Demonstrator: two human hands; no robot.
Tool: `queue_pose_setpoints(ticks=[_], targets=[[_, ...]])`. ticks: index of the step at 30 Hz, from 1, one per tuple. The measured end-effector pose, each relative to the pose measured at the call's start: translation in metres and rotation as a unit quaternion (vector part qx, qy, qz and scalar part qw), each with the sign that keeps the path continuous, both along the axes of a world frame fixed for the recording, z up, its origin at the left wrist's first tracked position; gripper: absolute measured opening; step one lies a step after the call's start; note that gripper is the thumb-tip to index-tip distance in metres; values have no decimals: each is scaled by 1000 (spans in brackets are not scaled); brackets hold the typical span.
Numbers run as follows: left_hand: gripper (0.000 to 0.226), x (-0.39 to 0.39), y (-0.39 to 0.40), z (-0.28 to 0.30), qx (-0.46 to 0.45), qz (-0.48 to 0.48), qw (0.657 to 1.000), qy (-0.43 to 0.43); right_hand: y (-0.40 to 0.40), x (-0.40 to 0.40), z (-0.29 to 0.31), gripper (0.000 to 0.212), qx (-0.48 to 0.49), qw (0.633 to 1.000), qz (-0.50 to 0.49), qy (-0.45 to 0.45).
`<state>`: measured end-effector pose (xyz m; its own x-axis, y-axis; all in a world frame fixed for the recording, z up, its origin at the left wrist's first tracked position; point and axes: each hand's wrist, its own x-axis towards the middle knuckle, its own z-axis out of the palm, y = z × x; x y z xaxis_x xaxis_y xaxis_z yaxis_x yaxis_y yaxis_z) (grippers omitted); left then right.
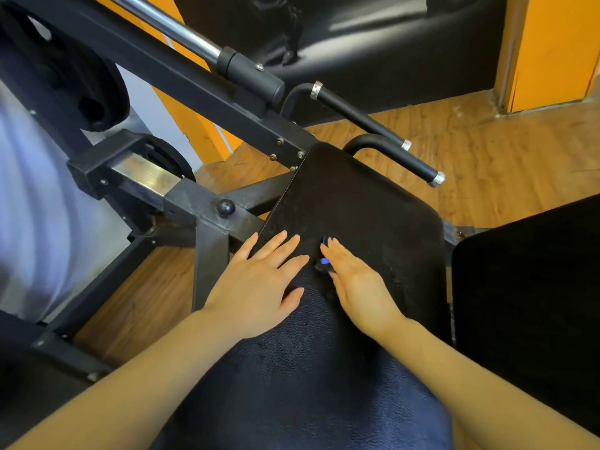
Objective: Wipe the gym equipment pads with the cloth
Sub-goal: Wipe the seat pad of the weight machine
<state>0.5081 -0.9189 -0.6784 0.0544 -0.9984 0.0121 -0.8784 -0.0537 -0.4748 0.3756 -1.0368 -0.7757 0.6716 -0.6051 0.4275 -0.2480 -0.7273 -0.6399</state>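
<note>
A dark blue padded seat runs away from me at the bottom centre. Over its far end lies a flat black surface with a matte, fuzzy look like a spread cloth; I cannot tell for sure whether it is cloth or pad. My left hand rests flat on its near left part, fingers spread. My right hand lies flat beside it, fingers straight and pointing away. A small dark thing with a blue glint shows at the thumb side of my right hand.
A second black pad stands at the right. The black steel frame with a knob, a chrome bar and weight plates fill the left. Two black handles stick out beyond the pad. The floor is wood.
</note>
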Motion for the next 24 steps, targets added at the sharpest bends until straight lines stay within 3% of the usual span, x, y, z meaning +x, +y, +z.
queue_pose_setpoints(ticks=[7, 13, 16, 21, 24], targets=[[59, -4, 14, -1, 2, -1, 1000, -14, 39, -43, -41, 72, -47, 998, 28, 13], [73, -6, 16, -1, -38, 23, 999, -5, -14, 35, 27, 56, -67, 997, 25, -27], [82, -6, 16, -1, -44, 48, 998, -12, -7, 25, 23, 53, -55, 998, 17, -33], [75, -7, 17, -4, -29, 43, 998, -18, 21, -18, -9, 60, -85, 995, 49, -3], [75, -8, 17, -4, -31, 45, 998, -29, 3, 9, 16, 52, -100, 994, 43, -17]])
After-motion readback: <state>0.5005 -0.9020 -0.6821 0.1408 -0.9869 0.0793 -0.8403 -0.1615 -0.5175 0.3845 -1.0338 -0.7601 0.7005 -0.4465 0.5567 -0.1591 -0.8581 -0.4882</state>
